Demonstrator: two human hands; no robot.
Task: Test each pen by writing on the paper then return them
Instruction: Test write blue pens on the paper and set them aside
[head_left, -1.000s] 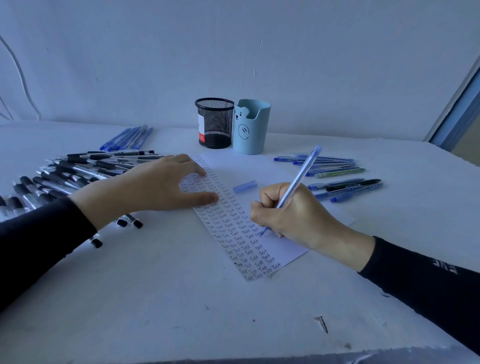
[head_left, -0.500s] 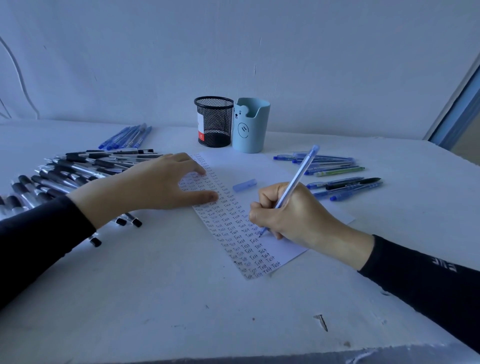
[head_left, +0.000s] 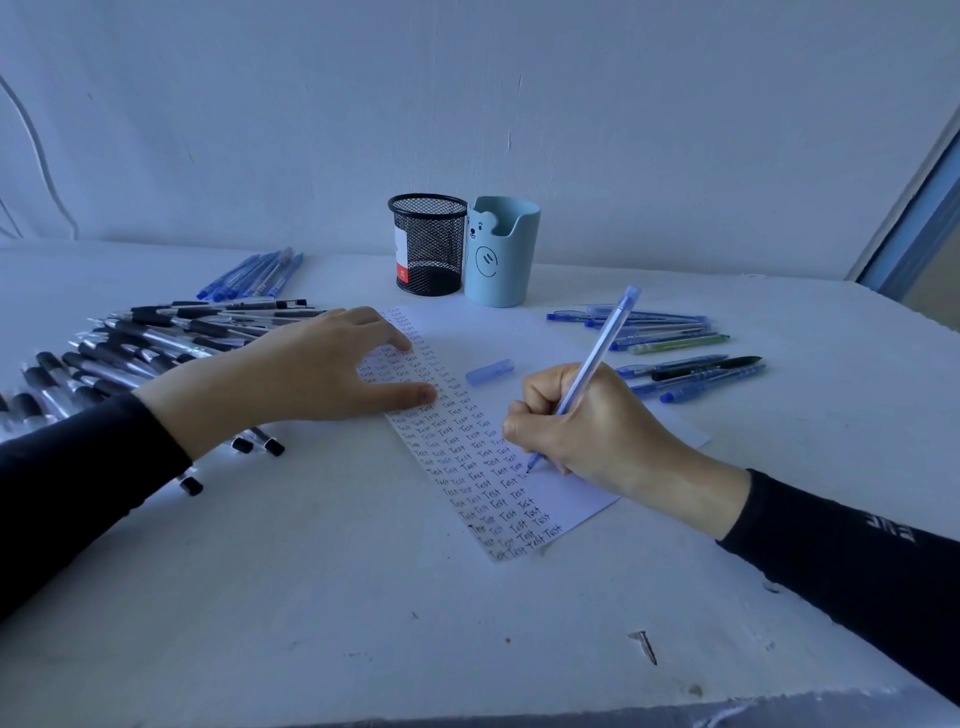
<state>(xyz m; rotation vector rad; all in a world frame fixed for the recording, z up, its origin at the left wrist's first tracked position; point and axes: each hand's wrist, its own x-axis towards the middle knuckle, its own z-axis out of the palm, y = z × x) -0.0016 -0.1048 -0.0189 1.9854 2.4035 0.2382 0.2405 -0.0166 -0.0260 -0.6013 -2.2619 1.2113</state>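
Since 1.0 s ago: right hand (head_left: 587, 431) nudged slightly right along the row; left hand (head_left: 291, 374) unchanged. Head view: right hand grasps blue pen (head_left: 597, 353), tip on paper (head_left: 467, 332). The left hand is released, flat, pressing paper's left side. On paper: pen cap (head_left: 490, 372). Left of paper: black pens (head_left: 156, 338); right: blue pens (head_left: 675, 353); beyond: mesh cup (head_left: 427, 244), bear cup (head_left: 501, 254).

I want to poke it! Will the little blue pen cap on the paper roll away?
Likely light: the pen cap is small and looks plastic. Its rounded, tube-like shape suggests it could roll on the flat paper.
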